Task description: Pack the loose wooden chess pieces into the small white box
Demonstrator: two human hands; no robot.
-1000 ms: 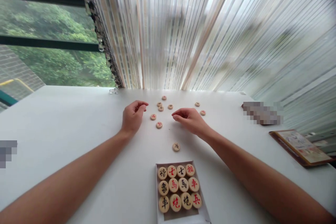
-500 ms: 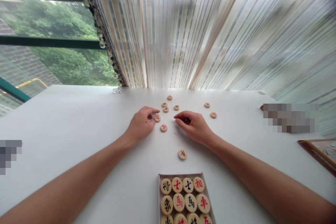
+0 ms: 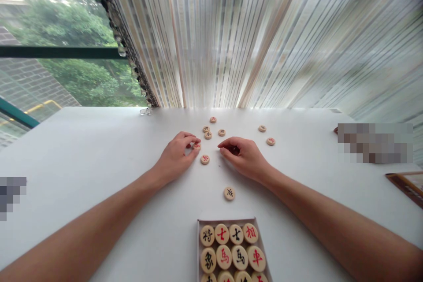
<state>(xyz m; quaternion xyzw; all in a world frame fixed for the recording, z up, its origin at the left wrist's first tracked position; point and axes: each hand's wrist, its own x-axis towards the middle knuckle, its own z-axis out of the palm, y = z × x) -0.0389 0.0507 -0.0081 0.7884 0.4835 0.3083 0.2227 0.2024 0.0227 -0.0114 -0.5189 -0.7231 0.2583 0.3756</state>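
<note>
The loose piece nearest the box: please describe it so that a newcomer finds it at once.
On the white table, find the open box at the bottom. Just beyond it lies a loose piece with a black character; its closest loose neighbour has a red one.

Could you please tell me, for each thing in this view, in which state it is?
Left hand: thumb and forefinger around a red-marked piece; firmness of grip unclear.
Right hand: fingers curled, thumb and fingertips slightly apart, no piece visible in it.
Black-marked piece nearest the box: flat on the table, mark up.
Box: uncovered, pieces inside marks up, lower part out of view.
Curtain: hanging down.
</note>
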